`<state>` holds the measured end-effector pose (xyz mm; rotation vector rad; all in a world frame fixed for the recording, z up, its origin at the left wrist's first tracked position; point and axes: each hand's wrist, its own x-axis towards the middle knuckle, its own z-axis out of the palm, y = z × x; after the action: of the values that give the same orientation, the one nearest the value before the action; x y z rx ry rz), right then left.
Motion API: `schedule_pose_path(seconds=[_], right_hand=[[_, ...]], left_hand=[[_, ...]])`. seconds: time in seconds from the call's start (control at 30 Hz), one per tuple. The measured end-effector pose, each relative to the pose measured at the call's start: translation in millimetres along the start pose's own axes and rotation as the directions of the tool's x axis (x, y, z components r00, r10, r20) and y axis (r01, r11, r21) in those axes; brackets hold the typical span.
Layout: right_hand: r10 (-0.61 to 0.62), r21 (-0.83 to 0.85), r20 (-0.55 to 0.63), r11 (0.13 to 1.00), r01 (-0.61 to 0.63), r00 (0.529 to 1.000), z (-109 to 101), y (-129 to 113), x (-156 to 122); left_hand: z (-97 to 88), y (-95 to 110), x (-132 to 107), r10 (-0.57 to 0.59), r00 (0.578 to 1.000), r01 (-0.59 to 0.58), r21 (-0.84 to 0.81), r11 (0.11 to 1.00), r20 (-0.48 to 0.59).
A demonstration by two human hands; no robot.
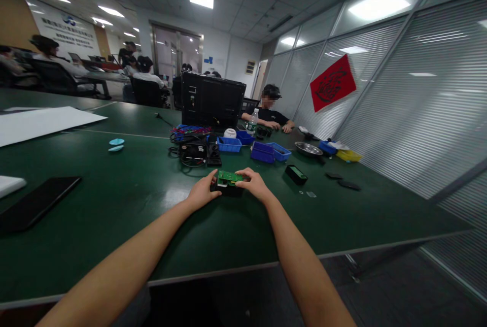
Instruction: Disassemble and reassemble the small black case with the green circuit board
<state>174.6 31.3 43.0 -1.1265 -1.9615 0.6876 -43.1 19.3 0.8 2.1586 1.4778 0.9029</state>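
Note:
A green circuit board sits on top of a black case, close in front of me on the table. My left hand is closed around the left end of the case, its thumb along the near side and its fingertips by the board's edge. From the right, my right hand pinches the board's right end between thumb and fingers. The underside of the board and the inside of the case are hidden. A second black case with a green face lies to the right.
Behind my hands are black equipment with tangled cables, blue bins, a bottle and a monitor. A metal bowl stands right, near small flat black pieces. Across the table sits a person. The table's front edge is near.

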Motion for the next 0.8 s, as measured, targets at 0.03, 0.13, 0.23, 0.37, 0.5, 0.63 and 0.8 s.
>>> schedule_pose_path(seconds=[0.03, 0.13, 0.23, 0.37, 0.5, 0.63, 0.8], right_hand=[[-0.003, -0.016, 0.007, 1.000, 0.003, 1.000, 0.2, -1.1, -0.4], [-0.026, -0.064, 0.034, 0.998, 0.028, 0.999, 1.5, -3.4, -1.6], [-0.036, -0.090, 0.049, 0.995, 0.040, 0.998, 2.9, -3.4, -2.1], [-0.016, -0.090, 0.051, 0.996, 0.021, 0.999, 4.0, -0.4, -1.9], [0.031, -0.072, 0.089, 0.997, -0.025, 0.996, 4.5, 5.0, -1.9], [0.057, -0.029, 0.095, 0.998, -0.054, 0.994, 4.5, 9.5, -1.7], [0.045, -0.103, 0.132, 0.994, -0.031, 0.990, 9.4, 7.7, -2.6]], left_hand=[[-0.5, 0.4, -0.2, 0.001, 1.000, -0.001, 0.000, 1.000, 0.003], [-1.3, 1.2, -0.3, -0.002, 1.000, 0.001, 0.009, 1.000, 0.006], [-0.8, 0.7, 0.0, -0.003, 1.000, 0.003, 0.013, 1.000, -0.001], [0.4, -0.8, 0.3, -0.002, 1.000, 0.002, 0.006, 1.000, -0.009], [0.3, -0.9, 0.2, 0.006, 1.000, -0.006, 0.002, 1.000, -0.012], [-0.2, -0.1, -0.2, -0.004, 1.000, 0.004, -0.006, 1.000, -0.007], [1.4, -0.9, 0.4, 0.000, 0.999, -0.001, -0.019, 1.000, -0.033]])
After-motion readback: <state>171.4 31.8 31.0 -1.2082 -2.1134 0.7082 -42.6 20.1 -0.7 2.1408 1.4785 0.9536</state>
